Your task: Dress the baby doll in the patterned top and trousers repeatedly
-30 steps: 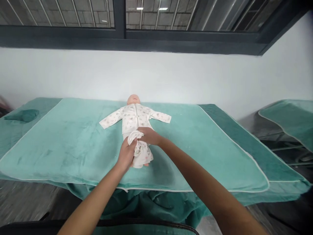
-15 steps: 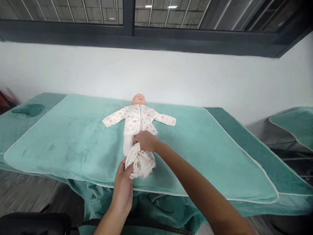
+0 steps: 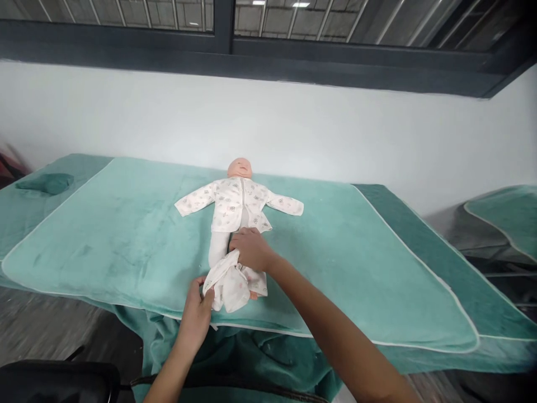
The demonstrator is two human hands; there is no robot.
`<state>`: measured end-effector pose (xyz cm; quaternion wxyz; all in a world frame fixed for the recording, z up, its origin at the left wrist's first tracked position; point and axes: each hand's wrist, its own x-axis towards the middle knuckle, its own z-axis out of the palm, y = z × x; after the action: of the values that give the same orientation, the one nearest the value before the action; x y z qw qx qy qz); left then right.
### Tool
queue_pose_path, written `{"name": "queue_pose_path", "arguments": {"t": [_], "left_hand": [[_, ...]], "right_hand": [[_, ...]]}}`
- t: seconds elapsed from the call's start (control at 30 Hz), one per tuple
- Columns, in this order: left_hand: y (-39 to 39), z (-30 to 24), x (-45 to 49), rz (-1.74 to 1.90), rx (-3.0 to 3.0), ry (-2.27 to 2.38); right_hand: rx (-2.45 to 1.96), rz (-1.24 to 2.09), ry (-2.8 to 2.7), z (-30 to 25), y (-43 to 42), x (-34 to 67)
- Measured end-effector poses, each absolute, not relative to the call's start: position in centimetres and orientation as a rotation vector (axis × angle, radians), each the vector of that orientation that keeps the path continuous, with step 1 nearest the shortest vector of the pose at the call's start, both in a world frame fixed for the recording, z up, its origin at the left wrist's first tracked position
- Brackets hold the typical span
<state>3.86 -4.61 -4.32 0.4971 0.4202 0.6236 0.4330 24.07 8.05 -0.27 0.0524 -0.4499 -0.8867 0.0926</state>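
Observation:
A baby doll (image 3: pixel 240 167) lies on its back, head toward the wall, in a white patterned jacket (image 3: pixel 229 204) with both sleeves spread. Bunched white patterned pants (image 3: pixel 232 288) sit around its lower legs, and a bare foot shows at the right hem. My left hand (image 3: pixel 197 305) pinches the left edge of the pants between thumb and fingers. Over the doll's right-side leg, my right hand (image 3: pixel 251 248) is closed at the upper edge of the pants; its fingertips are partly hidden. A white-covered leg (image 3: pixel 218 247) shows on the left.
A light green mat (image 3: pixel 126 235) with pale piping covers the darker green bed (image 3: pixel 398 224). A small green pillow (image 3: pixel 46 183) lies at the far left. White wall and a dark window frame (image 3: pixel 268 59) stand behind. A black chair (image 3: pixel 59 383) is at lower left.
My left hand has moved left and slightly down, drawing the pants' edge outward. The fabric has spread wider and the foot shows more. My right hand stays near the same place.

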Motion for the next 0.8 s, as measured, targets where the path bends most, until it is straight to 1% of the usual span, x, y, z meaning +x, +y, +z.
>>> {"name": "queue_pose_path", "arguments": {"t": [0.17, 0.43, 0.8], "left_hand": [[-4.7, -4.7, 3.7, 1.031, 0.99, 1.443], [-3.3, -4.8, 4.3, 1.065, 0.616, 1.194], [-2.3, -6.0, 5.7, 1.132, 0.477, 0.905]], "right_hand": [[-1.359, 0.315, -2.664, -0.4, 7.4, 24.0], [-1.321, 0.443, -2.497, -1.6, 7.3, 24.3], [-1.347, 0.631, -2.355, -2.0, 7.5, 24.9]]}}
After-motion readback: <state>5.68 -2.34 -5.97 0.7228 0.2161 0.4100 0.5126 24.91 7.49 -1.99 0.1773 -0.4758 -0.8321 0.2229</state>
